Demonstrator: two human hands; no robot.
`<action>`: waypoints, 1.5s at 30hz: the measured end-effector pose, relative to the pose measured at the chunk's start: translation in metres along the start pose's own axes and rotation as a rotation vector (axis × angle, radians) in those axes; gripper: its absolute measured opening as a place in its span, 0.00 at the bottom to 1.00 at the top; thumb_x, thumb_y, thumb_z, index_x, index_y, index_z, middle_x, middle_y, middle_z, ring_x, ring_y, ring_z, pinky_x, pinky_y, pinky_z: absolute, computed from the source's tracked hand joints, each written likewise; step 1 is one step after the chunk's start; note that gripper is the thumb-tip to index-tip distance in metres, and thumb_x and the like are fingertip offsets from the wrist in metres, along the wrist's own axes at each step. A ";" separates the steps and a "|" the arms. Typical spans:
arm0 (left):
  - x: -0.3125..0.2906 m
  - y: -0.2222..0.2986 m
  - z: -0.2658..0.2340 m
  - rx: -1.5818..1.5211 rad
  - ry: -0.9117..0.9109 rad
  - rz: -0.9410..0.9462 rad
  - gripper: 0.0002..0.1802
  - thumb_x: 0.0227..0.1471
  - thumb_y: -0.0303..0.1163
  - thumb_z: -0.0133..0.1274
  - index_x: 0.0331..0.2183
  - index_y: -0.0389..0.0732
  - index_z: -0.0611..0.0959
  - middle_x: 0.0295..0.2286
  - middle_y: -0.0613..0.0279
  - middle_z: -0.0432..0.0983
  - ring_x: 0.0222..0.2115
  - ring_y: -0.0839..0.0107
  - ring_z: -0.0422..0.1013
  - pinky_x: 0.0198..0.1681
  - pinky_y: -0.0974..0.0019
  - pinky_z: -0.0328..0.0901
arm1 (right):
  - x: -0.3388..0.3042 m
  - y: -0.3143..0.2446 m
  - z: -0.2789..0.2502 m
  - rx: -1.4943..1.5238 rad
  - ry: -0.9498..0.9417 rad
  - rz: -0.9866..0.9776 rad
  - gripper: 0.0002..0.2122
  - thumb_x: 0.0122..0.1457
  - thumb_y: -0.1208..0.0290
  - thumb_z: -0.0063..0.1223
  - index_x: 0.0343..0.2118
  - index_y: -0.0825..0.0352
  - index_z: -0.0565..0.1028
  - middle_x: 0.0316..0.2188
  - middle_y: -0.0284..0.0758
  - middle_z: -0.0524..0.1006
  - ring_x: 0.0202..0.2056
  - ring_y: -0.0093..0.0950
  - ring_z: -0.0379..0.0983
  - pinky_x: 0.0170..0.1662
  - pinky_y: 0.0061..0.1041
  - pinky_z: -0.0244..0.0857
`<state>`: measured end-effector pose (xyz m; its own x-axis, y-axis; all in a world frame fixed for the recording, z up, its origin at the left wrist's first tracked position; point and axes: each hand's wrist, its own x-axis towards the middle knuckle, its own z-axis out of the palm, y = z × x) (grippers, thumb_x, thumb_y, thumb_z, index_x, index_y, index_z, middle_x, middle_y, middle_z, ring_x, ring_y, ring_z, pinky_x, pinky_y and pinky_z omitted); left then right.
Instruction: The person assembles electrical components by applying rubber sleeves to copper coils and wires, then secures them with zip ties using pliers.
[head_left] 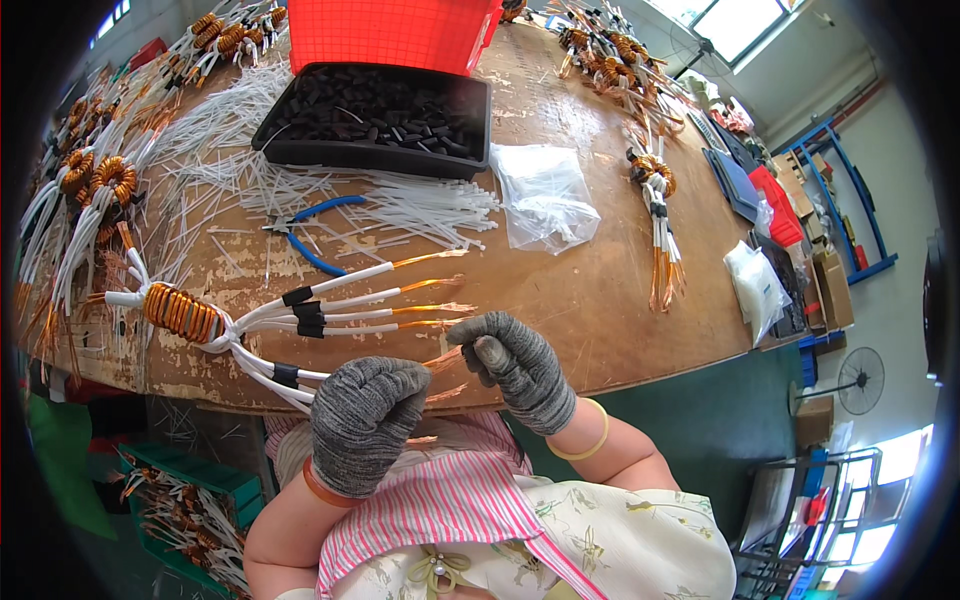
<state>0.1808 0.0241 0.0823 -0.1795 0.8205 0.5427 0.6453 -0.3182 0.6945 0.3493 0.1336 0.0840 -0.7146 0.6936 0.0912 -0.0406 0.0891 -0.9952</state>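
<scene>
Coil (182, 312) lies on the desk (560, 290) left of both gloved hands, left (365, 420) and right (515, 365), each pinching its copper wires (440, 362).

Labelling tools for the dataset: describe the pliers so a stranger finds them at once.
On the round wooden table, look just in front of the black tray of small dark parts. The pliers lie among loose white sleeving: the only blue-handled tool there, jaws pointing left.

Two gloved hands close together, left hand (366, 420) fisted, right hand (520, 368) fingers pinched.
</scene>
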 end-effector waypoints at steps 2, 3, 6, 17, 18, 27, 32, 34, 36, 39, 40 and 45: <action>0.000 0.000 0.000 0.000 -0.001 0.000 0.12 0.36 0.17 0.59 0.28 0.39 0.80 0.27 0.58 0.76 0.29 0.63 0.73 0.35 0.65 0.68 | -0.001 0.001 0.001 0.009 0.005 0.005 0.12 0.61 0.68 0.43 0.42 0.69 0.71 0.32 0.31 0.73 0.32 0.18 0.68 0.37 0.18 0.64; 0.000 0.000 0.000 -0.001 0.002 0.000 0.12 0.36 0.17 0.59 0.28 0.39 0.80 0.27 0.58 0.76 0.29 0.63 0.74 0.35 0.65 0.68 | -0.001 0.003 0.001 0.018 0.008 0.011 0.11 0.61 0.70 0.43 0.42 0.70 0.71 0.33 0.32 0.74 0.33 0.19 0.68 0.39 0.19 0.65; 0.000 -0.001 0.001 -0.003 0.005 0.004 0.12 0.35 0.17 0.59 0.28 0.39 0.80 0.27 0.58 0.77 0.29 0.63 0.74 0.35 0.65 0.68 | -0.001 0.007 0.001 0.026 -0.013 -0.009 0.11 0.61 0.70 0.43 0.42 0.69 0.72 0.34 0.32 0.74 0.34 0.20 0.69 0.39 0.18 0.65; 0.001 0.002 0.000 -0.003 -0.011 0.006 0.12 0.35 0.18 0.59 0.28 0.39 0.80 0.27 0.58 0.77 0.29 0.63 0.74 0.34 0.65 0.68 | -0.004 0.016 0.016 0.140 0.022 -0.014 0.08 0.58 0.73 0.48 0.39 0.68 0.68 0.32 0.32 0.73 0.34 0.20 0.70 0.39 0.19 0.66; 0.000 0.000 0.001 -0.018 -0.010 0.015 0.11 0.36 0.18 0.59 0.28 0.39 0.80 0.27 0.58 0.77 0.29 0.63 0.74 0.34 0.65 0.68 | -0.003 0.020 0.017 0.152 -0.036 -0.099 0.08 0.58 0.73 0.49 0.39 0.68 0.67 0.32 0.32 0.72 0.34 0.20 0.70 0.38 0.18 0.66; -0.010 0.007 -0.022 0.109 -0.034 0.004 0.09 0.39 0.24 0.59 0.29 0.42 0.79 0.29 0.62 0.75 0.30 0.63 0.71 0.36 0.62 0.65 | -0.010 0.007 0.026 0.520 -0.148 0.164 0.12 0.53 0.72 0.57 0.38 0.68 0.69 0.32 0.30 0.73 0.36 0.21 0.70 0.42 0.22 0.65; -0.030 -0.006 -0.049 0.473 -0.120 0.115 0.08 0.39 0.27 0.57 0.28 0.43 0.79 0.29 0.65 0.75 0.30 0.65 0.69 0.38 0.60 0.61 | -0.018 0.024 0.037 0.222 -0.229 0.038 0.10 0.51 0.73 0.58 0.36 0.67 0.72 0.30 0.31 0.75 0.33 0.23 0.71 0.39 0.24 0.66; -0.039 -0.007 -0.053 0.510 -0.125 0.166 0.14 0.34 0.30 0.57 0.30 0.44 0.80 0.29 0.67 0.75 0.31 0.67 0.68 0.39 0.60 0.60 | -0.013 0.025 0.053 -0.039 -0.364 -0.238 0.11 0.49 0.74 0.59 0.36 0.66 0.73 0.28 0.35 0.74 0.30 0.30 0.72 0.34 0.26 0.66; -0.044 -0.007 -0.052 0.561 -0.127 0.149 0.18 0.30 0.29 0.57 0.32 0.45 0.81 0.30 0.67 0.74 0.32 0.66 0.68 0.39 0.60 0.60 | -0.001 0.026 0.066 -0.131 -0.373 -0.407 0.13 0.47 0.75 0.59 0.37 0.66 0.73 0.27 0.39 0.73 0.28 0.36 0.72 0.31 0.28 0.65; -0.048 -0.006 -0.057 0.607 -0.006 0.110 0.15 0.40 0.32 0.56 0.36 0.46 0.80 0.29 0.66 0.73 0.33 0.67 0.68 0.38 0.61 0.60 | 0.009 0.036 0.073 -0.293 -0.348 -0.545 0.14 0.46 0.73 0.58 0.38 0.65 0.74 0.26 0.38 0.74 0.27 0.35 0.73 0.30 0.29 0.66; -0.057 -0.008 -0.059 0.620 -0.003 0.100 0.15 0.40 0.32 0.56 0.36 0.46 0.80 0.29 0.66 0.73 0.33 0.67 0.68 0.38 0.61 0.60 | 0.009 0.035 0.075 -0.281 -0.360 -0.549 0.14 0.46 0.73 0.58 0.38 0.65 0.74 0.26 0.38 0.74 0.27 0.35 0.73 0.30 0.29 0.66; -0.109 -0.016 -0.059 -0.053 0.124 -0.435 0.18 0.51 0.44 0.49 0.36 0.39 0.77 0.30 0.60 0.71 0.31 0.68 0.68 0.34 0.65 0.62 | 0.007 0.039 0.075 -0.382 -0.551 -0.464 0.15 0.45 0.74 0.55 0.39 0.62 0.74 0.29 0.35 0.76 0.25 0.32 0.73 0.26 0.28 0.67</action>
<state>0.1465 -0.0883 0.0398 -0.5148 0.8215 0.2454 0.4523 0.0170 0.8917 0.2904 0.0882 0.0434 -0.9285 0.0835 0.3619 -0.2474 0.5875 -0.7705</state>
